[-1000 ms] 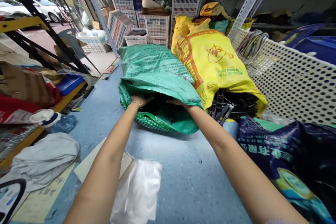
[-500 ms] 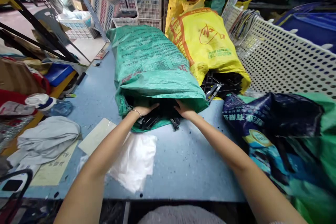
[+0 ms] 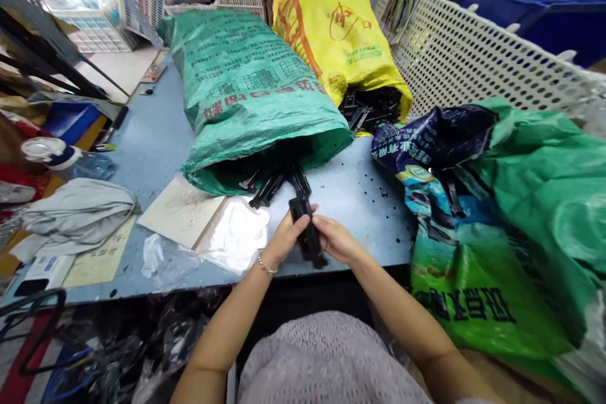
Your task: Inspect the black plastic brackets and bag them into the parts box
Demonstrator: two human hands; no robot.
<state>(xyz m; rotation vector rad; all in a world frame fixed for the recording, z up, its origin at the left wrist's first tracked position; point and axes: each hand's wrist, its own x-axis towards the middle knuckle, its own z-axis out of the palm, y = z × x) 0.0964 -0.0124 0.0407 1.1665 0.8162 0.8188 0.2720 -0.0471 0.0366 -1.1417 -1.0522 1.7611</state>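
Observation:
Between my two hands, over the front part of the blue table (image 3: 379, 227), is a long black plastic part (image 3: 307, 237); its exact kind cannot be made out. My left hand (image 3: 286, 237) grips it from the left, the thumb across its upper face. From the right, my right hand (image 3: 334, 237) pinches its side with thumb and fingers. Just beyond them lies the green woven sack (image 3: 255, 101), its mouth facing me. Several similar black parts (image 3: 272, 188) stick out of that mouth; the sack's inside is dark.
Behind stands a yellow sack (image 3: 341, 31) of black parts. To the right are a blue-green printed bag (image 3: 454, 271) and a white perforated basket (image 3: 464, 44). On the left lie a cardboard piece (image 3: 182, 211), white plastic (image 3: 241, 233), a grey cloth (image 3: 78, 214) and a clear bottle (image 3: 89, 164).
Both hands have come out of the green sack toward me and now hold a black plastic part. The sack's mouth sags lower, and the camera view has shifted.

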